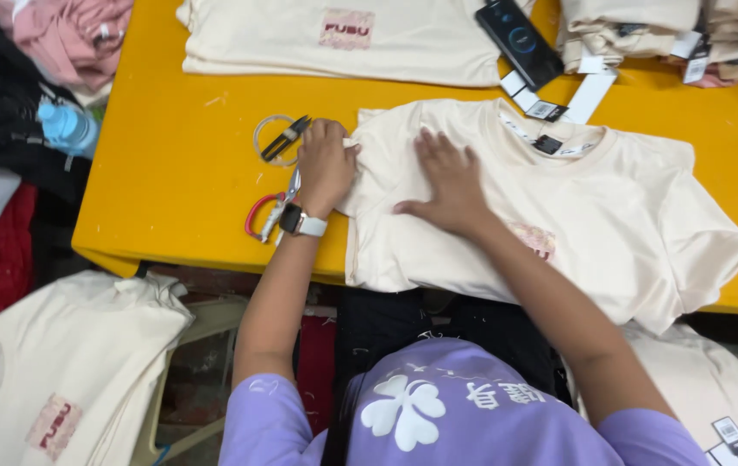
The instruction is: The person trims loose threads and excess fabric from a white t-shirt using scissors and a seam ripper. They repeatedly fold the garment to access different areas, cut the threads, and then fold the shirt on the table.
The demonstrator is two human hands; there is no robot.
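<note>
Pressing: we see the right hand (451, 181) flat on the cream T-shirt (610, 216), fingers spread, palm down, grasping nothing
Left hand (326, 164): clenched on the shirt's sleeve edge at its left side, bunching the fabric; smartwatch (295, 220) on the wrist
Shirt position: spread on the yellow table (170, 173) in front of the person, collar toward the far side, hang tags (558, 103) at the neck
Beside left hand: thread snips (284, 138) lying over a clear tape ring (272, 138), red-handled scissors (263, 216) just below — all on the table, near but not held
Far side: we note another folded cream shirt (343, 39), a black phone (520, 39), stacked folded shirts (636, 30)
Off table, left: blue water bottle (67, 128), a cream shirt pile (75, 362) on a chair
</note>
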